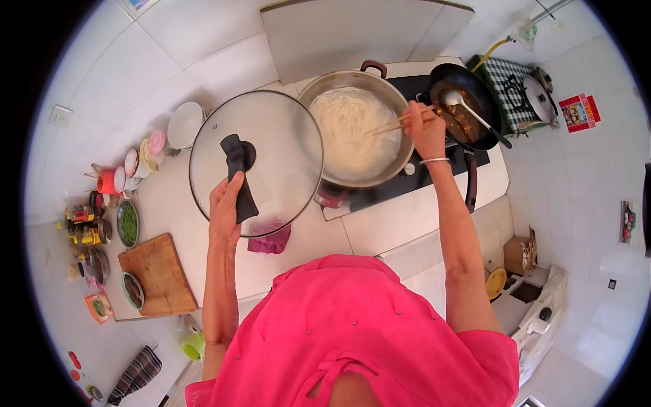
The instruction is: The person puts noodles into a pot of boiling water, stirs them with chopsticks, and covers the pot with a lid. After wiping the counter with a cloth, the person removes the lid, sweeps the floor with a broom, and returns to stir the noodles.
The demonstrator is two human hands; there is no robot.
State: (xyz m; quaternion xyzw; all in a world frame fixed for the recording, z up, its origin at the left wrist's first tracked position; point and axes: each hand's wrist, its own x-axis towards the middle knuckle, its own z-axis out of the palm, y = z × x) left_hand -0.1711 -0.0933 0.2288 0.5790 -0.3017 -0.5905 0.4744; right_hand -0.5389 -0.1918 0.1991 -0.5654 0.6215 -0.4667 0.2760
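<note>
My left hand (225,203) is closed round the black handle of a large glass pot lid (285,149), which is held up to the left of the pot. A wide steel pot (310,91) with dark red side handles stands on the stove, full of pale noodles (346,125) in cloudy liquid. Over the pot's right rim, my right hand (426,129) grips a pair of wooden chopsticks (390,127), their tips at the noodles. Right of that hand, a black wok (485,102) holds brown sauce with chunks and a metal ladle (468,107).
A purple cloth (271,241) lies on the counter below the lid. At left are a wooden cutting board (163,271), a bowl of green vegetables (127,222), white bowls (184,125) and several jars. The wok's handle (470,180) juts out over the counter's front.
</note>
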